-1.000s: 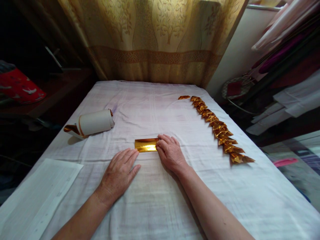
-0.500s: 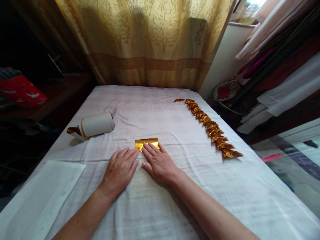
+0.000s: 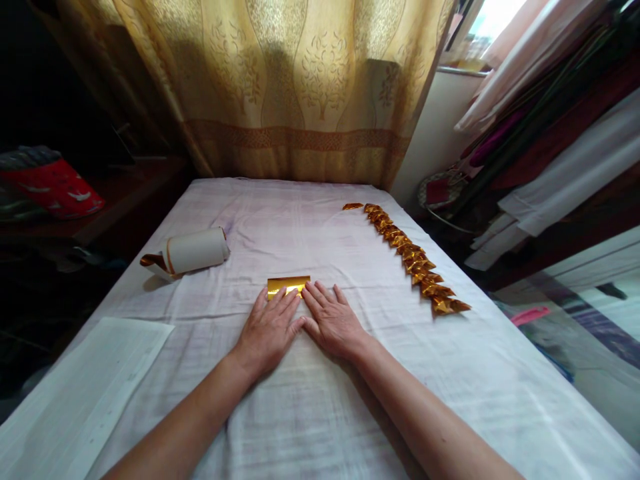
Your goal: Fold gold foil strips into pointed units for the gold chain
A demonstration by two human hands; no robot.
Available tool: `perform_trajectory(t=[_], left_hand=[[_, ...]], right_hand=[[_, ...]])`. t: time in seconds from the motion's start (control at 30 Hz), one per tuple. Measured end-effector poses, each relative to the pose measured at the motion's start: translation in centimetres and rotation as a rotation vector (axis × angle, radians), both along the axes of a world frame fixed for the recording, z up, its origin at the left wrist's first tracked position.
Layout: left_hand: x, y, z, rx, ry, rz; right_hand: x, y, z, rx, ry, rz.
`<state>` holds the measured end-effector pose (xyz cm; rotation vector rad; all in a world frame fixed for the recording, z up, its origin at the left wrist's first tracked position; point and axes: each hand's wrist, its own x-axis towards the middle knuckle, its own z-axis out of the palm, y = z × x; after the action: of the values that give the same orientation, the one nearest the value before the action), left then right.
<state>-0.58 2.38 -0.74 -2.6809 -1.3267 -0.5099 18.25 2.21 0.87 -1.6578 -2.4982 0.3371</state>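
A folded piece of shiny gold foil paper [image 3: 289,283] lies flat on the white cloth [image 3: 300,233] in the middle. My left hand [image 3: 270,327] rests palm down, its stretched fingertips on the foil's near edge. Beside it my right hand [image 3: 331,320] lies flat too, fingers spread and their tips at the foil's right end. The two thumbs meet or nearly meet below the foil. Part of the foil's near edge is hidden under the fingers.
A white-backed roll of gold paper [image 3: 197,250] lies at the left, with a pale sheet [image 3: 115,373] nearer me. Along the right runs a row of folded gold pieces [image 3: 413,257], one small piece [image 3: 353,206] beside its far end. A curtain [image 3: 300,100] hangs behind.
My left hand has moved right and forward onto the foil. My right hand has slid toward the foil's right end. The view has shifted slightly.
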Motion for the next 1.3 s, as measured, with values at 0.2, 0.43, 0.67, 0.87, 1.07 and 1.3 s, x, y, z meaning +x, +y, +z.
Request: perform_trajectory(t=[0.2,0.43,0.67,0.87,1.07,1.3], left_hand=[[-0.9,-0.2,-0.8,-0.095,0.038,0.071],[-4.4,-1.2,0.2,-0.088,0.071,0.189],[-2.9,1.6,2.4,-0.043,-0.065,0.221],[-2.6,2.5,1.0,-0.019,-0.167,0.269],[-2.9,2.4,0.1,-0.032,-0.264,0.264],[-3.0,2.8,-0.3,-0.076,-0.339,0.233]], right_hand=[[0.1,0.0,0.0,-0.01,0.001,-0.008],[0.0,0.1,0.0,-0.029,0.003,-0.015],[-0.1,0.0,0.1,0.016,0.04,-0.027],[0.2,-0.3,-0.2,0.089,0.111,-0.02],[0.8,0.4,-1.3,0.202,0.25,-0.171],[0.8,0.9,-1.8,0.219,0.286,-0.235]])
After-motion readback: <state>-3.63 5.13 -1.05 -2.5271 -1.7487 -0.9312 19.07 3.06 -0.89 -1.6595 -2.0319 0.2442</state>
